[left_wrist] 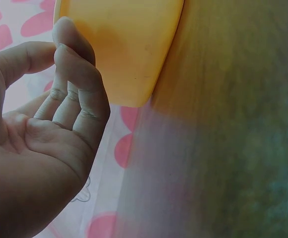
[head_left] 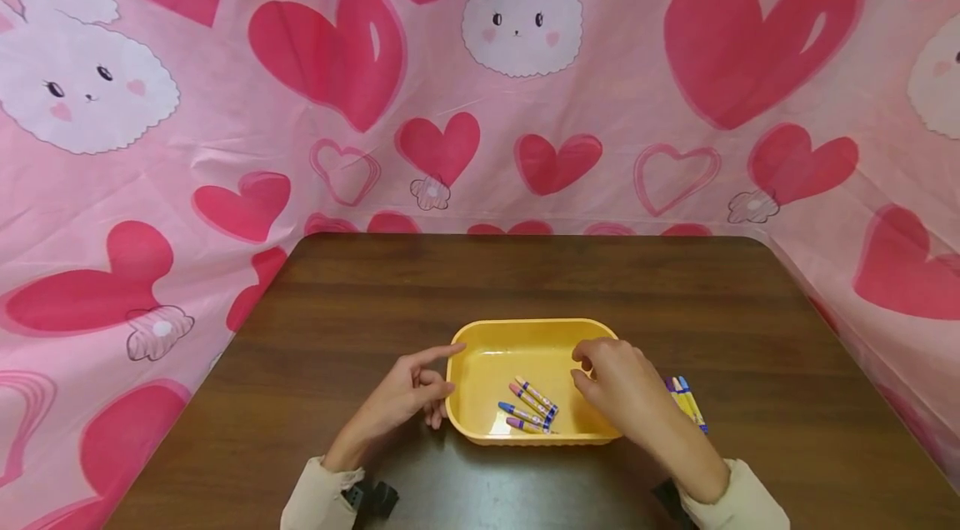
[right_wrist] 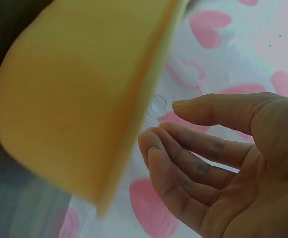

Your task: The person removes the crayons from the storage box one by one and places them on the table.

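A yellow plastic tray (head_left: 534,438) sits on the table, its wall also showing in the left wrist view. Several crayons (head_left: 528,407) with printed wrappers lie inside it, orange, pink and blue tips among them. My left hand (head_left: 411,388) is at the tray's left rim, index finger stretched out over the edge and the other fingers loosely bent outside. Over the tray's right side hovers my right hand (head_left: 618,380), palm empty and fingers loosely bent in the right wrist view. More crayons (head_left: 686,403), partly hidden by that hand, lie on the table right of the tray.
The dark brown wooden table (head_left: 360,288) extends behind and to both sides of the tray. A pink curtain (head_left: 450,80) with red hearts and white rabbits surrounds the table's back and sides. Dark wrist straps show below both hands.
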A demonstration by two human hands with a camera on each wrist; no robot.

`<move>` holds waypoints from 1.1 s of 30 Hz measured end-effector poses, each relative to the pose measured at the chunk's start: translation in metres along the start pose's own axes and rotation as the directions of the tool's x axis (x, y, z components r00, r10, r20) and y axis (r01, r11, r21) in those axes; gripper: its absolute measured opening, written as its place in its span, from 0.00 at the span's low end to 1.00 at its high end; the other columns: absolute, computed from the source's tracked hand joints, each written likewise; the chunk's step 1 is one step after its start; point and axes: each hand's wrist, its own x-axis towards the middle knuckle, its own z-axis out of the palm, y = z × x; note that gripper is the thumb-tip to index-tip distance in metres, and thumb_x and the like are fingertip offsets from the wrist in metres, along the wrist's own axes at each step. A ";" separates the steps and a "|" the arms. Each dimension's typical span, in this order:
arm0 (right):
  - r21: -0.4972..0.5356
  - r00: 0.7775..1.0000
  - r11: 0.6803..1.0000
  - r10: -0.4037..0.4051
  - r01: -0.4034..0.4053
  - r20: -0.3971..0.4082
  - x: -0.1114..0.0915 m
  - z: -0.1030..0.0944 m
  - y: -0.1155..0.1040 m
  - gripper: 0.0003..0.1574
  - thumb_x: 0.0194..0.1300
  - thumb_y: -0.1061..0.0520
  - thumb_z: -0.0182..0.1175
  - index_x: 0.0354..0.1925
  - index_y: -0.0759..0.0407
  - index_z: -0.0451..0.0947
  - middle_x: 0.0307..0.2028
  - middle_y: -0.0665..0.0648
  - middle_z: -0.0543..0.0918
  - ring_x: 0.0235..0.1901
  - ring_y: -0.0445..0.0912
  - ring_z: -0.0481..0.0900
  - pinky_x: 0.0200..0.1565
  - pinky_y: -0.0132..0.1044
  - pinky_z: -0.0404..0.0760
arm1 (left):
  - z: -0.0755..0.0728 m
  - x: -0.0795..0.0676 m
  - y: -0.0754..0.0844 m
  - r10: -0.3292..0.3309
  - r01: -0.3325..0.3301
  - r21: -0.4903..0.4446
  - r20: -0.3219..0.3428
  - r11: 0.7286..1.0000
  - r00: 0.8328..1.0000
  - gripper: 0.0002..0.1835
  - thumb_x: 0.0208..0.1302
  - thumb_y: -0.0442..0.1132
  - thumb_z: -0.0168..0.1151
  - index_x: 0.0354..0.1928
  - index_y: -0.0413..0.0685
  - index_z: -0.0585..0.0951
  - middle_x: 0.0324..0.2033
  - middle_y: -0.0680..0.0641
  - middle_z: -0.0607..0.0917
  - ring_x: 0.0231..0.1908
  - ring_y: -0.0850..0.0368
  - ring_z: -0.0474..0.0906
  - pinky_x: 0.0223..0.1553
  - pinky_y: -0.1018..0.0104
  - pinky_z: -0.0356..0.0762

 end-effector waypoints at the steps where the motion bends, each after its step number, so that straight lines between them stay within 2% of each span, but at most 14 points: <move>1: -0.003 1.000 1.000 -0.002 0.002 0.016 0.002 0.003 -0.002 0.08 0.53 0.62 0.71 0.35 0.62 0.86 0.27 0.53 0.84 0.27 0.45 0.79 0.32 0.44 0.81 | 0.000 0.000 0.000 0.001 -0.001 -0.001 0.001 1.000 1.000 0.30 0.71 0.35 0.60 0.72 0.42 0.66 0.23 0.30 0.80 0.19 0.53 0.79 0.24 0.67 0.80; 5: 0.002 0.997 1.000 -0.028 0.027 0.065 0.008 0.016 -0.007 0.06 0.52 0.63 0.71 0.32 0.61 0.84 0.25 0.52 0.82 0.26 0.45 0.75 0.31 0.41 0.80 | 0.000 0.000 -0.001 0.011 -0.011 -0.011 0.004 1.000 1.000 0.30 0.71 0.35 0.59 0.72 0.41 0.66 0.23 0.28 0.79 0.18 0.55 0.79 0.23 0.67 0.80; 12: 0.026 0.992 0.997 -0.074 0.072 0.098 0.011 0.040 -0.010 0.06 0.50 0.65 0.69 0.26 0.59 0.80 0.20 0.48 0.73 0.22 0.43 0.68 0.24 0.36 0.68 | 0.000 0.000 -0.002 0.027 -0.027 -0.033 0.020 0.999 0.999 0.29 0.72 0.33 0.58 0.73 0.39 0.65 0.24 0.26 0.78 0.18 0.56 0.79 0.23 0.69 0.80; 18: 0.050 0.982 0.993 -0.111 0.104 0.152 0.009 0.061 -0.008 0.18 0.54 0.64 0.68 0.17 0.53 0.69 0.16 0.45 0.62 0.18 0.40 0.61 0.20 0.32 0.58 | 0.000 0.001 -0.001 0.034 -0.034 -0.018 0.014 0.999 0.999 0.28 0.72 0.31 0.56 0.72 0.39 0.65 0.23 0.27 0.78 0.18 0.54 0.79 0.23 0.68 0.80; 24: 0.061 0.984 0.992 -0.117 0.109 0.131 0.008 0.068 -0.005 0.19 0.53 0.66 0.65 0.16 0.52 0.68 0.15 0.45 0.63 0.18 0.39 0.62 0.20 0.32 0.59 | 0.001 0.002 -0.001 0.043 -0.043 -0.019 0.022 0.999 0.999 0.29 0.72 0.32 0.57 0.72 0.37 0.65 0.23 0.27 0.78 0.18 0.52 0.79 0.22 0.69 0.80; 33: 0.063 0.982 0.993 -0.111 0.102 0.152 0.009 0.069 -0.004 0.17 0.52 0.64 0.67 0.17 0.53 0.70 0.16 0.45 0.64 0.19 0.40 0.63 0.21 0.32 0.61 | 0.001 0.000 0.003 0.031 -0.030 -0.021 0.007 0.999 1.000 0.29 0.71 0.33 0.58 0.72 0.37 0.65 0.23 0.28 0.78 0.18 0.53 0.79 0.23 0.68 0.80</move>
